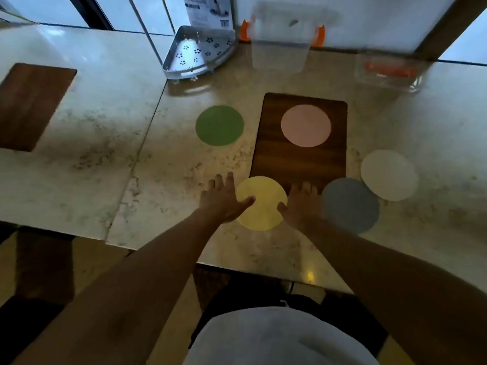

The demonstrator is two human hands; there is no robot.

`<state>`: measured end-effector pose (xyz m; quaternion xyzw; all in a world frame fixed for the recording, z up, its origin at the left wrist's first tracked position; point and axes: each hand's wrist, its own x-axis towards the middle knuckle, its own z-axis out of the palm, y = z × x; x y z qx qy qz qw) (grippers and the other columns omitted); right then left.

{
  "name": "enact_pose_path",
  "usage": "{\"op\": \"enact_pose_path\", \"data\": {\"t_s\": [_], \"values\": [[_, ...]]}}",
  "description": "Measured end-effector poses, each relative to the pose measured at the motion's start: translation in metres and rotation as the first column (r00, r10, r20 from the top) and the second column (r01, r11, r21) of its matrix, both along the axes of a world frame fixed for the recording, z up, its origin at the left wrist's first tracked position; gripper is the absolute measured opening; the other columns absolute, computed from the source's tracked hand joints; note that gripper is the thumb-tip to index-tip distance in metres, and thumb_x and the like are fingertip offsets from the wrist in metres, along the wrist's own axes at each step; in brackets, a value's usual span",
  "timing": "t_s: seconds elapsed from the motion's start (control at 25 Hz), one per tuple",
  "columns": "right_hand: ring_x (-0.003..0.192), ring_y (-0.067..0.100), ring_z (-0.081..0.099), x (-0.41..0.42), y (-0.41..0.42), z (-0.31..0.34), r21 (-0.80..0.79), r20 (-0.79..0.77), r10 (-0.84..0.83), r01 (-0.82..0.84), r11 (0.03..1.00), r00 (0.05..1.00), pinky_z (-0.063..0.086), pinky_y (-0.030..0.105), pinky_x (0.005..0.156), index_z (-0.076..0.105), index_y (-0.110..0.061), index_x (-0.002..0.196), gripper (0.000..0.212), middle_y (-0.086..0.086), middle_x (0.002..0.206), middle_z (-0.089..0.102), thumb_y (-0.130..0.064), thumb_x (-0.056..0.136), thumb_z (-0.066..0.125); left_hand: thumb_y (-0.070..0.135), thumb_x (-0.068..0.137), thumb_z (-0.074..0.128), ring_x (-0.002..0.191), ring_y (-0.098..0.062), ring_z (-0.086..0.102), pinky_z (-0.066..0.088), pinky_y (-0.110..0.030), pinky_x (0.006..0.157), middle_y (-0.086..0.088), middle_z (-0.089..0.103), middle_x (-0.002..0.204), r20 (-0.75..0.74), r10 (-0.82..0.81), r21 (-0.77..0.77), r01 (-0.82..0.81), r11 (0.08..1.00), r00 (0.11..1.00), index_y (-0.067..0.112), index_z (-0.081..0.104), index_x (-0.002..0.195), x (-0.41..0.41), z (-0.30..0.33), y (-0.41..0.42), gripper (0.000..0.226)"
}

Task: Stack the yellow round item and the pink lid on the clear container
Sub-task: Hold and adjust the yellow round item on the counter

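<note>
A yellow round item (pixel 262 206) lies flat on the marble table near its front edge. My left hand (pixel 224 198) rests at its left rim with the thumb on the disc. My right hand (pixel 300 204) touches its right rim, fingers spread. Neither hand has lifted it. A pink lid (pixel 305 125) lies flat on a dark wooden board (pixel 300 159) just beyond. A clear container (pixel 282 40) with orange clips stands at the back of the table, blurred.
A green disc (pixel 219 125) lies left of the board; a blue disc (pixel 350 205) and a white disc (pixel 388 175) lie to the right. A metal corner rack (pixel 197 54) stands back left, a second clear container (pixel 390 72) back right, another wooden board (pixel 29 106) far left.
</note>
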<state>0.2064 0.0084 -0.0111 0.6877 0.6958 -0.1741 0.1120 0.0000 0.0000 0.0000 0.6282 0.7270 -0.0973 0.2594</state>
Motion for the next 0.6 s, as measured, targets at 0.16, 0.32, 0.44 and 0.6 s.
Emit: {"op": "enact_pose_path", "data": {"t_s": [0.16, 0.32, 0.44, 0.6], "values": [[0.117, 0.032, 0.046, -0.013, -0.010, -0.013, -0.095, -0.002, -0.087, 0.087, 0.992, 0.996, 0.045, 0.044, 0.090, 0.050, -0.008, 0.124, 0.063, 0.015, 0.130, 0.043, -0.058, 0.085, 0.053, 0.075, 0.079, 0.047, 0.135, -0.042, 0.029, 0.039, -0.057, 0.100, -0.021, 0.030, 0.147, 0.092, 0.066, -0.022, -0.064, 0.998, 0.994, 0.011, 0.021, 0.145, 0.004, -0.019, 0.002, 0.095], [0.111, 0.030, 0.051, -0.024, -0.013, -0.016, -0.121, -0.022, -0.213, 0.208, 0.970, 0.977, 0.046, 0.041, 0.087, 0.051, -0.007, 0.124, 0.060, 0.014, 0.131, 0.041, -0.055, 0.087, 0.055, 0.051, 0.089, 0.052, 0.127, -0.041, 0.035, 0.042, -0.053, 0.098, -0.022, 0.035, 0.137, 0.072, -0.004, 0.007, 0.004, 1.000, 0.997, 0.002, 0.036, 0.135, 0.003, -0.028, 0.002, 0.069], [0.113, 0.031, 0.050, -0.029, -0.014, -0.016, -0.104, -0.061, -0.211, 0.204, 0.973, 0.976, 0.046, 0.042, 0.088, 0.051, -0.004, 0.125, 0.056, 0.015, 0.132, 0.043, -0.048, 0.090, 0.054, 0.033, 0.090, 0.053, 0.121, -0.041, 0.037, 0.042, -0.051, 0.099, -0.022, 0.038, 0.132, 0.107, -0.044, 0.062, 0.038, 0.997, 0.993, 0.000, 0.043, 0.131, 0.005, -0.029, -0.002, 0.054], [0.114, 0.033, 0.050, -0.030, -0.012, -0.014, -0.138, -0.128, -0.320, 0.303, 0.943, 0.939, 0.047, 0.046, 0.092, 0.047, -0.004, 0.126, 0.054, 0.016, 0.131, 0.043, -0.041, 0.089, 0.058, 0.017, 0.087, 0.052, 0.119, -0.042, 0.037, 0.039, -0.050, 0.099, -0.022, 0.040, 0.129, 0.255, 0.070, 0.086, -0.095, 0.992, 0.964, 0.000, 0.047, 0.128, 0.006, -0.029, -0.005, 0.045]]}}
